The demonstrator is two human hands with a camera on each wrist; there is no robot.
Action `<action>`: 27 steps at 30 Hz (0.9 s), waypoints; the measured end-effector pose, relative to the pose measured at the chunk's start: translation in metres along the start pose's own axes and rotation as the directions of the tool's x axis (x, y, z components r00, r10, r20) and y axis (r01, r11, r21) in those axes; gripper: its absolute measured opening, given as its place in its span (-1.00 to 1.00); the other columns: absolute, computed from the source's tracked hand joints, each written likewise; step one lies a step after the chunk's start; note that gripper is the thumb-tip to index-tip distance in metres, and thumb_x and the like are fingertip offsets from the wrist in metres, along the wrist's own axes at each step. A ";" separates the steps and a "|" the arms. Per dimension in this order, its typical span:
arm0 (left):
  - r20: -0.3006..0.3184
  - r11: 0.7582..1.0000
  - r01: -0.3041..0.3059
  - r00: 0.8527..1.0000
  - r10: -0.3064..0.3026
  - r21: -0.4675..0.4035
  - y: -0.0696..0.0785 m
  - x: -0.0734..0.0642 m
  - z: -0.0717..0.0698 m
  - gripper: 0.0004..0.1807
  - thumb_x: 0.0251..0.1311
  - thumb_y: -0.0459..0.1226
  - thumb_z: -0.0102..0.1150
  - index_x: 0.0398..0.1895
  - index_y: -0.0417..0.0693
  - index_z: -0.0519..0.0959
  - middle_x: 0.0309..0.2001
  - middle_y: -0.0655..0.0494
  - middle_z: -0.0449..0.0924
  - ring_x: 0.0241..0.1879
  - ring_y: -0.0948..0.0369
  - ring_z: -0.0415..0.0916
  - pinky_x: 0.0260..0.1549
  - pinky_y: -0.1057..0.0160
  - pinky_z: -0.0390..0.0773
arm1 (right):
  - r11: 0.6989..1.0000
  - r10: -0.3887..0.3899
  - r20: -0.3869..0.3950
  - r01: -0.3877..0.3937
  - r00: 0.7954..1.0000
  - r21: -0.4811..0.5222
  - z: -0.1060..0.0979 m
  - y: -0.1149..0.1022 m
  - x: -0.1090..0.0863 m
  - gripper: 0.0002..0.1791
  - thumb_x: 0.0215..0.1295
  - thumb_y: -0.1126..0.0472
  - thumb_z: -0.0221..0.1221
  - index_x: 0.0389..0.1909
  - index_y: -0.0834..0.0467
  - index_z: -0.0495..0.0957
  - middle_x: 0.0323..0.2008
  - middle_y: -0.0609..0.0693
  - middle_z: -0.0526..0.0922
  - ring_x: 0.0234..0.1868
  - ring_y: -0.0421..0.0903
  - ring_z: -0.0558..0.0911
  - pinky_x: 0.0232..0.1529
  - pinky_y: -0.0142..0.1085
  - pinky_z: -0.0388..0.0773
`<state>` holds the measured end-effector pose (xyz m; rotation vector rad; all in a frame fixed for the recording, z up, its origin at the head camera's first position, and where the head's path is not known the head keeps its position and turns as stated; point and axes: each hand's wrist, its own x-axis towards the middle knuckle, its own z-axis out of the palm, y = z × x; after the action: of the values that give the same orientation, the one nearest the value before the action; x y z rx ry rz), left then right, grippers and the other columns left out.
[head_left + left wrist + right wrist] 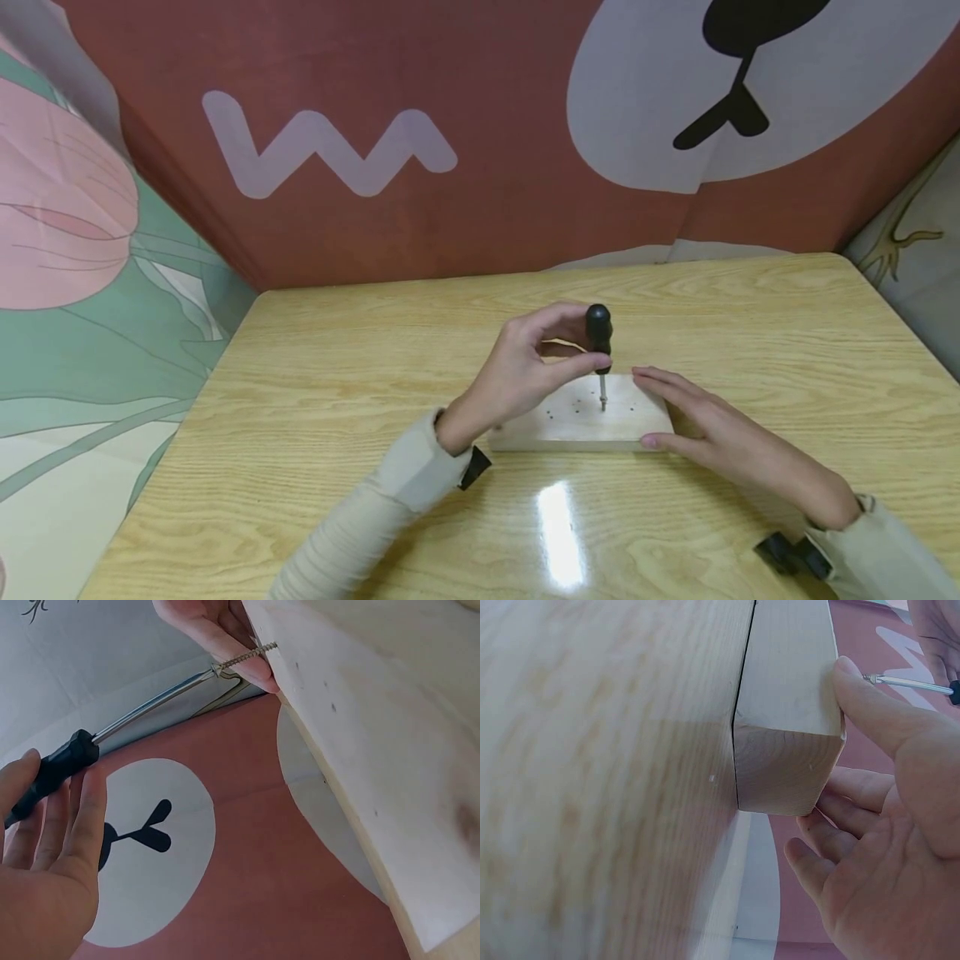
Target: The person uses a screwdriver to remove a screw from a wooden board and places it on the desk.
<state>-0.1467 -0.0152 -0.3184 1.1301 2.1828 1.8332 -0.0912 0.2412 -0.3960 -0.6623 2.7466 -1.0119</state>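
My left hand (517, 371) grips a screwdriver (598, 327) by its black handle, which points up over a pale wooden block (573, 429). In the left wrist view the metal shaft (154, 706) meets the head of a threaded screw (246, 657), whose point is at the block's top face. Much of the thread stands out of the wood. Several small dark holes dot that face. My right hand (720, 429) holds the block's right end, thumb on the near side and fingers at the far side. The right wrist view shows the thumb against the block's edge.
The block lies on a wood-grain table (360, 375), with a bright light reflection in front of it. Behind the table hangs a red printed cloth (495, 217). A green and pink patterned cloth (97, 350) is at the left.
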 end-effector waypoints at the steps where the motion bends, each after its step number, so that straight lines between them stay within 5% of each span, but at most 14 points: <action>1: -0.003 1.000 -0.005 1.000 0.005 0.002 0.000 0.000 0.000 -0.59 0.15 -0.46 0.35 0.09 -0.26 0.55 -0.08 -0.17 0.68 -0.16 0.27 0.67 -0.11 0.29 0.73 | 1.000 0.000 0.000 0.000 1.000 0.000 0.000 0.000 0.000 -0.16 0.32 -0.06 0.26 0.51 0.16 0.16 0.48 0.23 0.21 0.43 0.34 0.26 0.21 0.31 0.37; 15: -0.059 0.988 -0.143 0.987 0.147 0.066 -0.002 0.000 -0.008 -0.65 0.12 -0.48 0.36 0.00 -0.31 0.57 -0.21 -0.19 0.74 -0.24 0.22 0.72 -0.16 0.27 0.73 | 1.000 -0.015 -0.014 0.015 1.000 -0.017 0.001 -0.001 0.000 -0.17 0.31 -0.05 0.27 0.49 0.18 0.19 0.47 0.22 0.23 0.43 0.32 0.27 0.20 0.29 0.37; 27: -0.138 0.997 -0.071 0.988 0.067 -0.023 -0.008 -0.009 -0.021 -0.61 0.14 -0.53 0.32 0.07 -0.35 0.54 -0.18 -0.30 0.71 -0.25 0.09 0.72 -0.24 0.07 0.75 | 0.999 -0.022 -0.018 0.021 1.000 -0.039 0.001 0.002 0.001 -0.16 0.28 -0.04 0.30 0.48 0.20 0.21 0.46 0.23 0.24 0.41 0.32 0.29 0.18 0.28 0.40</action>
<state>-0.1547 -0.0378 -0.3222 1.1199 2.2077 2.0205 -0.0926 0.2420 -0.3981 -0.6929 2.7877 -0.9766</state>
